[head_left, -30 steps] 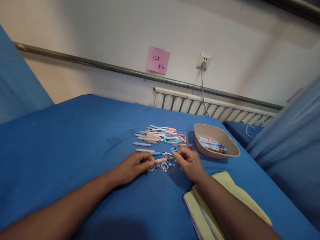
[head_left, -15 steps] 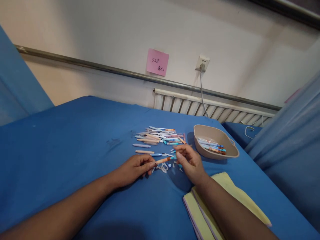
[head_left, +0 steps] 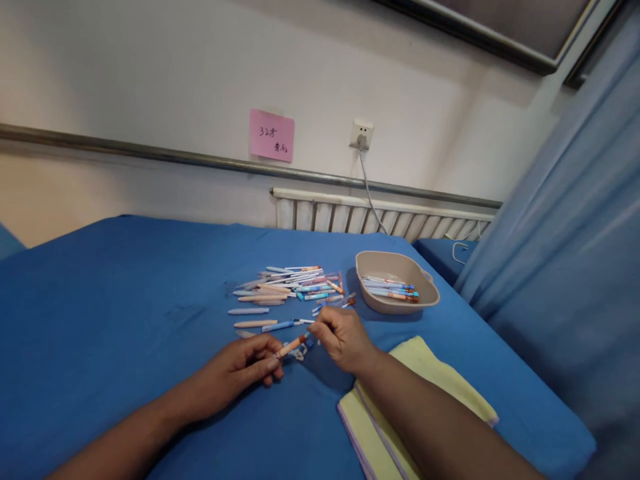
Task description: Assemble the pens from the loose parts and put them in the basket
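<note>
My left hand (head_left: 240,367) is closed on an orange pen barrel (head_left: 293,346) that points up and to the right. Just right of it, my right hand (head_left: 343,337) is pinched at the barrel's tip; what its fingers hold is too small to name. Small white and blue pen parts (head_left: 300,351) lie on the blue cloth between the hands. Behind them is a scatter of several pens and pen barrels (head_left: 295,283). A beige oval tray (head_left: 423,297) with several pens in it stands to the right of the scatter.
Blue cloth (head_left: 125,300) covers the work surface. A folded yellow towel (head_left: 445,390) lies under my right forearm. A blue curtain (head_left: 570,233) hangs at the right. A radiator (head_left: 380,217), a wall socket (head_left: 363,133) and a pink note (head_left: 271,135) are on the back wall.
The view has swung to the right and up, so everything sits further left in frame. My right hand has closed in on the tip of the orange barrel, which now tilts more steeply.
</note>
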Demonstrator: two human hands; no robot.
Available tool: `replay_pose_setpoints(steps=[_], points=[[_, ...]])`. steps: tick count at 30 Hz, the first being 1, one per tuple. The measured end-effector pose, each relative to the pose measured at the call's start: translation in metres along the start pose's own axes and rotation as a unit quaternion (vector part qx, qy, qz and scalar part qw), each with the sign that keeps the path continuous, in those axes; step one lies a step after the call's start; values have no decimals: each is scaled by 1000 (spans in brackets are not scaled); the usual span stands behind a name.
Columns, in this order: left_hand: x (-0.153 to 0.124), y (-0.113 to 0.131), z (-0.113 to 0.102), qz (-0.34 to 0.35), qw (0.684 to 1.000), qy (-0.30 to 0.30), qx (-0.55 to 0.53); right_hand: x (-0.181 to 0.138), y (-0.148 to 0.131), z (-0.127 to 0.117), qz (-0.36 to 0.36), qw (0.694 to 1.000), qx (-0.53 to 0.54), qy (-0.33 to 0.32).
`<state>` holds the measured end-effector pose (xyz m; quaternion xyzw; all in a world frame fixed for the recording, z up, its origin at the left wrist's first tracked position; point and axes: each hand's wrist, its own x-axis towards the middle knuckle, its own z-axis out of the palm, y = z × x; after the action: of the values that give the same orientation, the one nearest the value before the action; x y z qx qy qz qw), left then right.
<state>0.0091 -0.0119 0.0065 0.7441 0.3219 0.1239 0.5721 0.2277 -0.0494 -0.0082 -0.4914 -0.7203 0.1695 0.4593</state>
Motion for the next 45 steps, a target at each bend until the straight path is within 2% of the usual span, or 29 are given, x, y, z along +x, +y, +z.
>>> replay_pose_setpoints(steps=[5, 8, 11, 12, 14, 16, 18, 21, 23, 26, 32, 35, 38, 41, 45], points=[[8, 6, 6, 10, 999, 30, -2, -1, -5, -3, 19, 999, 40, -30], [20, 19, 2, 21, 996, 89, 3, 4, 1, 0, 58, 994, 93, 25], [43, 42, -9, 60, 984, 158, 64, 12, 6, 1, 119, 983, 96, 105], [53, 52, -12, 77, 978, 172, 90, 13, 6, 1, 119, 984, 75, 108], [75, 73, -15, 107, 968, 194, 115, 14, 2, -2, 86, 994, 14, 69], [100, 94, -11, 112, 967, 175, 147, 13, -6, -5, 30, 998, -50, -13], [126, 113, -2, 127, 960, 162, 189, 11, -14, -7, -17, 990, -103, -95], [165, 132, 18, 159, 940, 121, 277, 11, -18, -7, -56, 972, -149, -172], [190, 140, 32, 178, 915, 95, 350, 12, -17, -7, -65, 964, -161, -202], [221, 144, 51, 175, 863, 68, 468, 14, -11, -7, -62, 961, -157, -220], [261, 138, 74, 139, 829, 40, 541, 15, -7, -8, -60, 966, -120, -220], [271, 131, 79, 114, 812, 30, 572, 16, -7, -10, -47, 964, -113, -234], [276, 125, 84, 96, 799, 15, 594, 17, -7, -9, -59, 968, -105, -220], [279, 122, 90, 82, 791, 4, 606, 18, -7, -7, -69, 967, -105, -222], [283, 121, 97, 68, 786, 1, 614, 19, -9, -8, -48, 961, -113, -246]])
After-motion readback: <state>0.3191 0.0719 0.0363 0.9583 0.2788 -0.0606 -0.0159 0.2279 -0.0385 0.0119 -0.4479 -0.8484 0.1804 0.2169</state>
